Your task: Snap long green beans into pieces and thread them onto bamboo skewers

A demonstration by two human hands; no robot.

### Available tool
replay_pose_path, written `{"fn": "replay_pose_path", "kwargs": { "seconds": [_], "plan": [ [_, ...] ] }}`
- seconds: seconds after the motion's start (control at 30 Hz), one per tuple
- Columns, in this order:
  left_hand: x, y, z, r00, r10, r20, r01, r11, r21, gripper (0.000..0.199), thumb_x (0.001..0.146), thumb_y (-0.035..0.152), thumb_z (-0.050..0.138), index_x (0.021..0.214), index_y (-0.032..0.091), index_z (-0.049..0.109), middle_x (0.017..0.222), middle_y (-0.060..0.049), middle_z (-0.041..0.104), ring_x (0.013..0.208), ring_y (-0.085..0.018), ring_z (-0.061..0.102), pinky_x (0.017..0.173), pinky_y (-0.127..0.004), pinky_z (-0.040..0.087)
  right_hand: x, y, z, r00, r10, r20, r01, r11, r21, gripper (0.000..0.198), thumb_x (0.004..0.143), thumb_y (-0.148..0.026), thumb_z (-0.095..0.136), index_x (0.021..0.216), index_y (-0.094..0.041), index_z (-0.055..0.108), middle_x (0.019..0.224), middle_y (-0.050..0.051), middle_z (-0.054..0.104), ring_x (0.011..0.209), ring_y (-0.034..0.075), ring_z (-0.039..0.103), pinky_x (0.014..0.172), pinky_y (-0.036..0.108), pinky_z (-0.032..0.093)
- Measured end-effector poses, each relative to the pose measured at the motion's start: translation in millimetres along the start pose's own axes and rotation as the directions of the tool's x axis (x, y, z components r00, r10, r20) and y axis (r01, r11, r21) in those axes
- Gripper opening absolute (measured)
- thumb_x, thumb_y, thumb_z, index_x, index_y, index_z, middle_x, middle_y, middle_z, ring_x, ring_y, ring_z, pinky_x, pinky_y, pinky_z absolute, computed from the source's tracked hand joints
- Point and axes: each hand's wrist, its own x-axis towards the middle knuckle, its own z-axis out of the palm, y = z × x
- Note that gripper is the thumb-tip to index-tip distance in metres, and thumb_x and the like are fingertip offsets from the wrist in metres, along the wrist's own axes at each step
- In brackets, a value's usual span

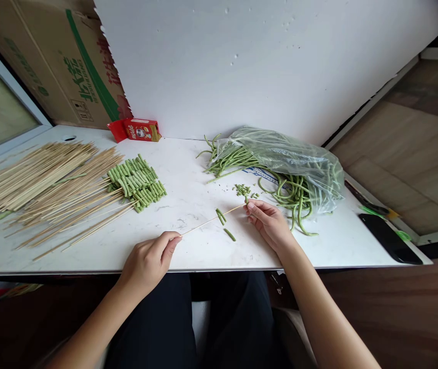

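Observation:
My left hand [147,261] is closed round the lower end of a thin bamboo skewer [199,227], which slants up to the right just above the table. At its far tip my right hand [267,220] pinches a short piece of green bean [246,200]; whether the tip has pierced it, I cannot tell. Below the skewer lie cut bean pieces [221,217], and a single cut piece [230,234] rests nearer me. Trimmed bean ends [245,190] form a small pile beyond my right hand.
Left, bean pieces on skewers [137,182] lie stacked beside many bare skewers [30,177]. A clear plastic bag [280,148] of long beans is at back right. A red box [142,129] stands against the wall. A black phone [390,238] lies at the right edge.

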Motion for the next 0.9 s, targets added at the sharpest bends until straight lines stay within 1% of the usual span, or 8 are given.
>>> {"fn": "replay_pose_path", "kwargs": {
  "seconds": [0.3, 0.6, 0.9],
  "plan": [
    [1.5, 1.4, -1.0, 1.0, -0.001, 0.001, 0.001, 1.0, -0.007, 0.012, 0.108, 0.026, 0.055, 0.109, 0.019, 0.065, 0.086, -0.002, 0.08, 0.064, -0.014, 0.074, 0.062, -0.023, 0.054, 0.4, 1.5, -0.9, 1.0, -0.014, 0.003, 0.014, 0.999, -0.029, 0.033, 0.075, -0.048, 0.093, 0.095, -0.025, 0.081, 0.095, 0.004, 0.074, 0.08, 0.017, 0.062, 0.067, 0.029, 0.052],
    [0.3, 0.4, -1.8, 1.0, 0.003, 0.004, -0.003, 1.0, -0.022, 0.01, 0.107, 0.024, 0.057, 0.108, 0.019, 0.065, 0.085, -0.001, 0.079, 0.063, -0.013, 0.072, 0.061, -0.023, 0.052, -0.1, 1.3, -0.4, 1.0, -0.008, 0.009, 0.008, 1.0, -0.015, 0.031, 0.075, -0.045, 0.094, 0.095, -0.024, 0.082, 0.093, 0.003, 0.074, 0.075, 0.014, 0.06, 0.068, 0.028, 0.051],
    [0.2, 0.3, -1.4, 1.0, -0.002, 0.008, 0.002, 1.0, -0.013, 0.011, 0.107, 0.024, 0.057, 0.108, 0.018, 0.066, 0.084, -0.002, 0.08, 0.063, -0.013, 0.073, 0.061, -0.023, 0.052, -1.2, -1.4, 1.6, 1.0, 0.005, 0.014, -0.005, 1.0, 0.03, 0.028, 0.074, -0.041, 0.095, 0.092, -0.024, 0.082, 0.092, 0.003, 0.072, 0.077, 0.014, 0.059, 0.067, 0.026, 0.05]
  ]
}}
